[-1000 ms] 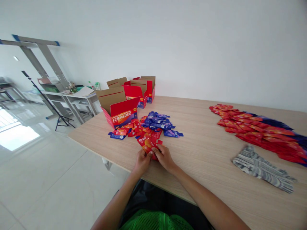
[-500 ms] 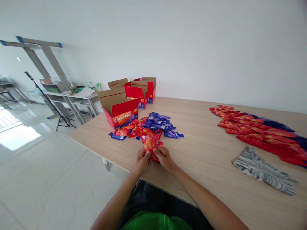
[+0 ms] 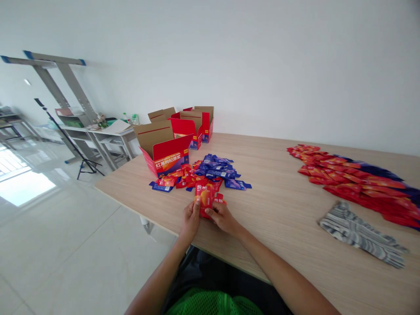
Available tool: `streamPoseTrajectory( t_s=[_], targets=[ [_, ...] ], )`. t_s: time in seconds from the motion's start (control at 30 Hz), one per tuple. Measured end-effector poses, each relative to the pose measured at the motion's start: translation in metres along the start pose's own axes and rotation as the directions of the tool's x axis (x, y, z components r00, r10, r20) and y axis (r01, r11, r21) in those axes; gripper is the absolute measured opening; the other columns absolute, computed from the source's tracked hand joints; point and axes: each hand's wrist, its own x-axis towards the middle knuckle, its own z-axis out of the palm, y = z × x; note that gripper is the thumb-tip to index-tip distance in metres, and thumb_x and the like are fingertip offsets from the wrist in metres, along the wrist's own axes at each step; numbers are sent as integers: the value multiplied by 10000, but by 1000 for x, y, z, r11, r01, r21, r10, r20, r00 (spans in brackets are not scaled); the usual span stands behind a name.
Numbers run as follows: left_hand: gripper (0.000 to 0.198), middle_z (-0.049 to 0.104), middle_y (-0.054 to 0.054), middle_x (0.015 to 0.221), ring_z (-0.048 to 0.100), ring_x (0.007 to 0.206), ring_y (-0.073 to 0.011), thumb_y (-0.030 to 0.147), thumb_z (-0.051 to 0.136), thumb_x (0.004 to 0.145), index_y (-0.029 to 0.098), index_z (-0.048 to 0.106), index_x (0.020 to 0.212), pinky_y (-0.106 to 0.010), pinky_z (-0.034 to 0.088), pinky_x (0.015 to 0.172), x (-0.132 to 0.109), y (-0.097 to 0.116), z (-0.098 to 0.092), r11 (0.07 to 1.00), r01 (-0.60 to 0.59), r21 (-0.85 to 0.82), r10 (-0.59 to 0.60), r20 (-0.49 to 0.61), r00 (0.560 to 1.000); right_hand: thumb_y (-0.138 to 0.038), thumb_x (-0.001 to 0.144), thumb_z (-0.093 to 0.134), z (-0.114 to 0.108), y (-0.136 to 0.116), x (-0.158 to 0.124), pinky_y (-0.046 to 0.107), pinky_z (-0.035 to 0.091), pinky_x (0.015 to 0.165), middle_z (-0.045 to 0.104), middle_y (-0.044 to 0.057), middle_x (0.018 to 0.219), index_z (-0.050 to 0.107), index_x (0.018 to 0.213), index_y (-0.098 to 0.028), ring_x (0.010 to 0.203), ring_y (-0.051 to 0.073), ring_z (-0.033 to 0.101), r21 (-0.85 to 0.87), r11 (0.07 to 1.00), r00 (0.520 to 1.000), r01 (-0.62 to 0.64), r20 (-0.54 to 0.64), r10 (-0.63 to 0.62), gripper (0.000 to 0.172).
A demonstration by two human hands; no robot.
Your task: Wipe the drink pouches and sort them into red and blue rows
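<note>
Left hand [image 3: 190,220] and right hand [image 3: 225,218] gripping one flat red-and-orange sachet [image 3: 205,194], glossy red-and-blue sachets [image 3: 214,167] heaped beyond it, striped grey knit glove [image 3: 359,234] right of it

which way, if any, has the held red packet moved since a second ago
Yes: judged against the nearest red box, the top of the red packet has swung right, losing its leftward tilt.

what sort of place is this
Probably a packing room or small workshop, though no sign confirms it. Open red cartons stand on a long table, a heap of red and blue packets lies in front of them, and more packets overlap in rows to the right.
</note>
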Motion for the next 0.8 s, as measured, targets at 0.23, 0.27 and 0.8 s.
streamPoseTrajectory(
  t_s=[0.23, 0.27, 0.8],
  targets=[
    [563, 389, 35, 499, 361, 515, -126, 643, 476, 897, 226, 378, 532, -267, 253, 534, 19, 4, -32, 921, -19, 390, 17, 8, 1000, -554, 957, 524, -19, -4, 3, 274, 382, 591, 555, -10, 619, 572, 655, -218, 604, 157, 516, -290, 957, 937, 9, -332, -110, 454],
    [550, 409, 29, 498, 383, 518, -132, 619, 460, 910, 226, 386, 532, -269, 259, 544, 21, 4, -35, 897, -6, 441, -8, 30, 1000, -547, 957, 523, -25, -1, 5, 275, 386, 598, 570, -7, 635, 588, 674, -217, 615, 162, 524, -306, 952, 913, -6, -389, -119, 440],
    [486, 760, -154, 905, 710, 871, -260, 398, 344, 1025, 168, 717, 814, -319, 431, 702, 11, 21, -16, 319, -44, 947, -123, 87, 989, -543, 992, 385, -76, 56, 41, 460, 406, 1077, 667, 139, 1270, 702, 1158, -196, 1207, 273, 583, -519, 853, 938, 58, -264, -225, 499]
  ],
)
